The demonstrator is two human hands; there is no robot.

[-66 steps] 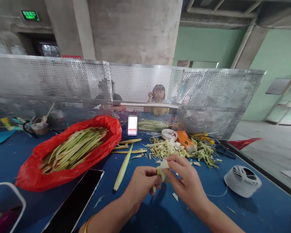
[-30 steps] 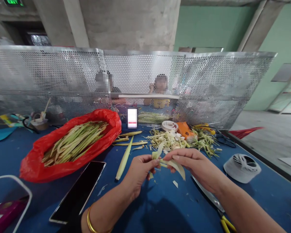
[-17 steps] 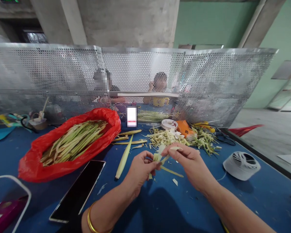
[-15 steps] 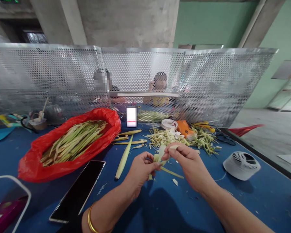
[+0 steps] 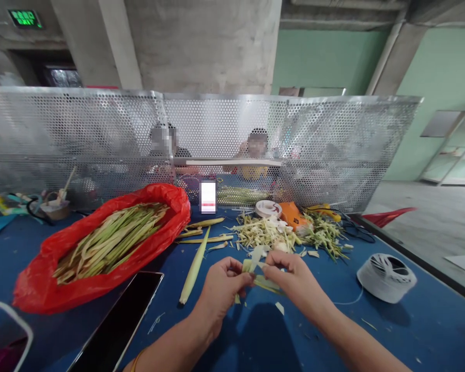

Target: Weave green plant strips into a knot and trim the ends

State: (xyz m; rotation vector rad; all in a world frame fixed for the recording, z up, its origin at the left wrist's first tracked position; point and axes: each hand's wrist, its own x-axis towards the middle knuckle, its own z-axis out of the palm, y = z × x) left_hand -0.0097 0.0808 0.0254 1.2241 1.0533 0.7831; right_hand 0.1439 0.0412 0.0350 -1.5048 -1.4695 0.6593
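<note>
My left hand (image 5: 221, 287) and my right hand (image 5: 290, 279) meet over the blue table (image 5: 411, 330), both pinched on a pale green leaf strip (image 5: 258, 274) folded between them. Its loose end trails down and right under my right fingers. A long single leaf (image 5: 194, 268) lies on the table just left of my left hand. Behind my hands lies a heap of leaf trimmings (image 5: 267, 233).
A red plastic bag (image 5: 54, 284) holding several green strips lies at the left. A dark phone (image 5: 112, 325) rests at the near left, a white spool (image 5: 386, 275) at the right. A tape roll (image 5: 268, 208) and an orange tool (image 5: 294, 217) sit by the perforated metal screen (image 5: 333, 150); two people sit behind it.
My right hand has come down and closer to the left hand, and the strip between them is folded shorter. The view has tilted slightly, so the scene sits lower in the frame.
</note>
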